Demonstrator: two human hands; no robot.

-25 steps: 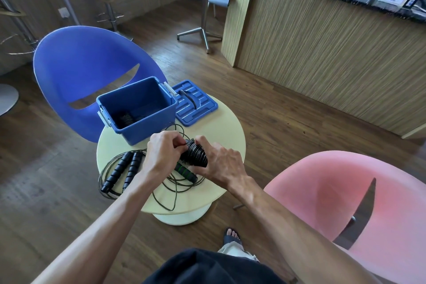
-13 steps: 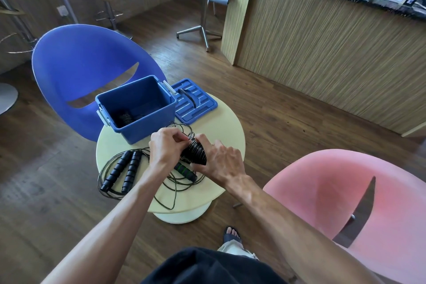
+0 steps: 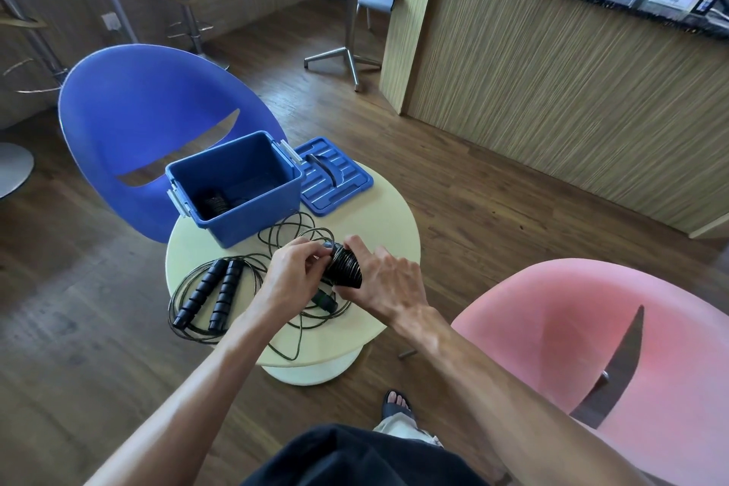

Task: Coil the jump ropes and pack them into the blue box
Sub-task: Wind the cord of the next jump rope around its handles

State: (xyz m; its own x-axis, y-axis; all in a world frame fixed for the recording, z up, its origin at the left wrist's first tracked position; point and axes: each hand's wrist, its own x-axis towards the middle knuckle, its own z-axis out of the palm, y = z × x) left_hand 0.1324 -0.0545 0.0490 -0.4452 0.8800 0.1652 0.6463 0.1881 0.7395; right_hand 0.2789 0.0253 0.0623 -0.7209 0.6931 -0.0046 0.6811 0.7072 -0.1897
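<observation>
**Winding the second rope, one already boxed**

I stand over a small round table (image 3: 378, 217); my right hand (image 3: 388, 282) has its grip curled round a tightly wound bundle of black rope (image 3: 344, 265), held just above the table near its middle; my left hand (image 3: 294, 274) pinches the cord at the bundle's far end, fingers curled on it; the loose remainder of that rope (image 3: 294, 229) lies in loops on the table, so I judge this coil is only partly wound.

The blue box (image 3: 236, 185) sits open at the table's back edge; one dark coil (image 3: 215, 203) already lies inside, as far as I can tell; the blue lid (image 3: 333, 176) lies flat just beside the box.

A further rope (image 3: 209, 294) rests uncoiled to my left, its two black handles side by side.

Count: three ropes, one boxed, one in hand, one untouched; one box; one lid.
</observation>
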